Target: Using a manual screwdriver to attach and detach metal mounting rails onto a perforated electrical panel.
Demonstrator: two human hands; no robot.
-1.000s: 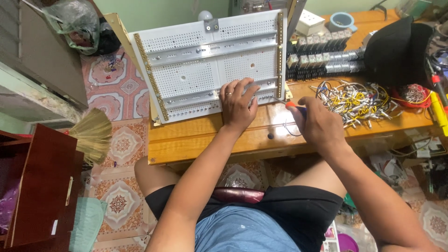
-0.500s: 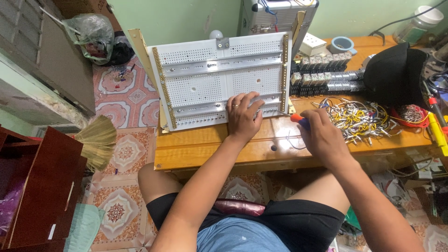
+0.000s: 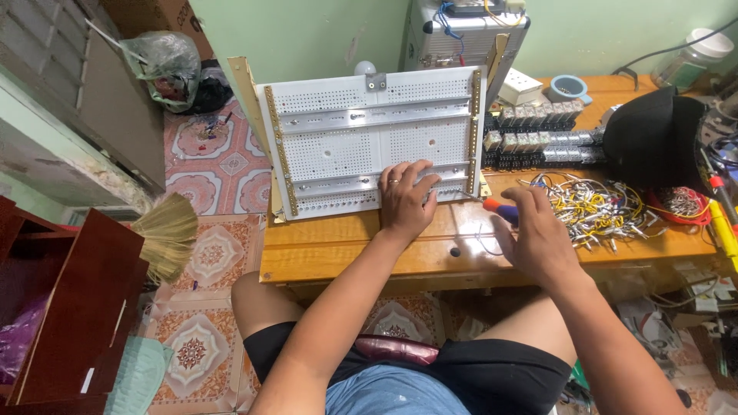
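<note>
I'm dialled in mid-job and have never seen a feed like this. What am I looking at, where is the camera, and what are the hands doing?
There is no machine here: a seated person works with two bare hands, and the one camera sits on their head, looking down past their knees. The left hand lies flat on the lower edge of a white perforated panel with metal rails across it, propped on a wooden table. The right hand holds a screwdriver with an orange and blue handle, its tip pointing toward the panel's lower right corner. To the right lie a heap of short yellow and white wires, rows of relay blocks and a black cap. A straw broom lies on the tiled floor to the left.
</note>
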